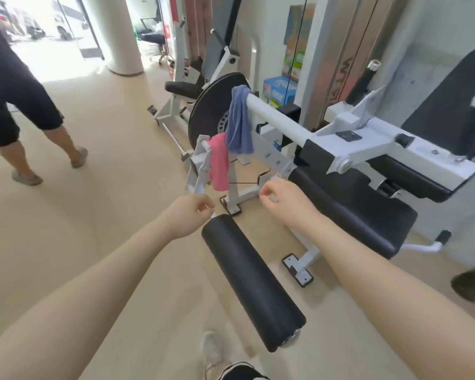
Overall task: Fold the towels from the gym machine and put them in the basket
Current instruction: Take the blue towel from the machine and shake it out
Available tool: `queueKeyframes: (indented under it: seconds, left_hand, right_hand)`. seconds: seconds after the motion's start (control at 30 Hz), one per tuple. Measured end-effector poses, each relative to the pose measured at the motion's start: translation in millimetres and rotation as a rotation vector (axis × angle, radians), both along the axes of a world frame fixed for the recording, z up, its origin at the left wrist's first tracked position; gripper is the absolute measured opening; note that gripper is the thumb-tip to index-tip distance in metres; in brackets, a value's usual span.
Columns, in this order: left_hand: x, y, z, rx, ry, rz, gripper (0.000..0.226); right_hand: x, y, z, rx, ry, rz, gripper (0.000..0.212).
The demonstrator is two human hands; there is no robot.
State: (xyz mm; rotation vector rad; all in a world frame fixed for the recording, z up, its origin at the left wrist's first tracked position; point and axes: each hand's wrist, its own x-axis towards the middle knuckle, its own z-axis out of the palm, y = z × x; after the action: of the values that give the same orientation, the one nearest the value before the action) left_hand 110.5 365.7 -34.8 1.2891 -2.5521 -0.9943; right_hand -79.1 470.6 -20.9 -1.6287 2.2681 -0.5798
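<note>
Both hands, left [188, 216] and right [279, 200], loosely curled, empty; pink towel [219, 163], blue towel [240, 122] beyond; writing unreadable.

The gym machine [390, 149] is white-painted metal with a smooth, slightly glossy finish. Draped over its frame, the blue towel [240, 122] and the pink towel [219, 163] look like soft, matt cloth. Below them, the roller pad [252, 281] and the seat [368, 215] wear smooth black vinyl with a dull sheen. The floor [93, 215] under the machine is smooth matt beige.
</note>
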Motion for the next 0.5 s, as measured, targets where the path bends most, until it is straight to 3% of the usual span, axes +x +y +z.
queueKeyframes:
  seconds: [0.3,0.5]
  left_hand:
    - [-88,-188,10,-0.073,-0.021,-0.260,0.029]
    - [-145,-287,24,-0.071,0.094,-0.354,0.043]
  right_hand:
    - [-49,-169,15,-0.096,0.012,-0.195,0.021]
    - [-74,-262,25,-0.215,0.022,-0.393,0.032]
